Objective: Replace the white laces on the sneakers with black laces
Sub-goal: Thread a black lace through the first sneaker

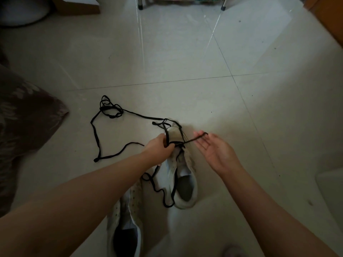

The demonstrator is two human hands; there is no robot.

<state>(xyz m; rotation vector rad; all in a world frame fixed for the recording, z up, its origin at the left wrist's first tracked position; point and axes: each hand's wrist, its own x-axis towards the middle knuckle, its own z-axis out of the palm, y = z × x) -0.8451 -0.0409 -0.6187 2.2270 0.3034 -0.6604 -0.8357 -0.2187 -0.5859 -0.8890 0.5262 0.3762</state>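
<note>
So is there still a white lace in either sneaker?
No, only black laces show: one runs through the far sneaker, and the near sneaker shows no lace at all.

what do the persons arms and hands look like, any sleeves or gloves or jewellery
Both arms are bare from the frame's edge to the fingers: no sleeves, gloves, watch or bracelets in view. The left hand and right hand show no rings that can be made out in this dim light.

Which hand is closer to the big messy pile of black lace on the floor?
The left hand. It grips black lace at the sneaker, on the side toward the lace tangle. The right hand is on the sneaker's far side, farther away.
</note>
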